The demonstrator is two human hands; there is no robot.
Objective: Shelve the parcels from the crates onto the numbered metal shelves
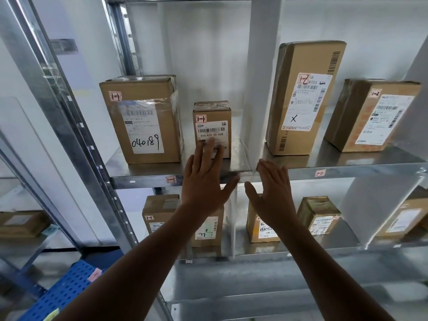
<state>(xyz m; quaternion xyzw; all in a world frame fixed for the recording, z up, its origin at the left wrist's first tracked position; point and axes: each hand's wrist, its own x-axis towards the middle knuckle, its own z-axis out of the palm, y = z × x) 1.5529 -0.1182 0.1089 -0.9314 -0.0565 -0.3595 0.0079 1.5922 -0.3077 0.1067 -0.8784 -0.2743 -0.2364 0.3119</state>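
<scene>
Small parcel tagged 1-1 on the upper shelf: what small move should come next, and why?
Probably draw both hands back and turn to the blue crate for another. The small parcel stands upright in the bay whose shelf tag also reads 1-1, back from the edge. The left hand and right hand are open, holding nothing.

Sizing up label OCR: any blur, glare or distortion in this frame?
Head view: the wide-angle lens bows the shelf upright; motion blur smears the fingertips of the left hand over the small 1-1 parcel label; plastic-wrap glare dulls the large 1-1 parcel label top; the lower-shelf parcel is soft and dimmer.
</scene>
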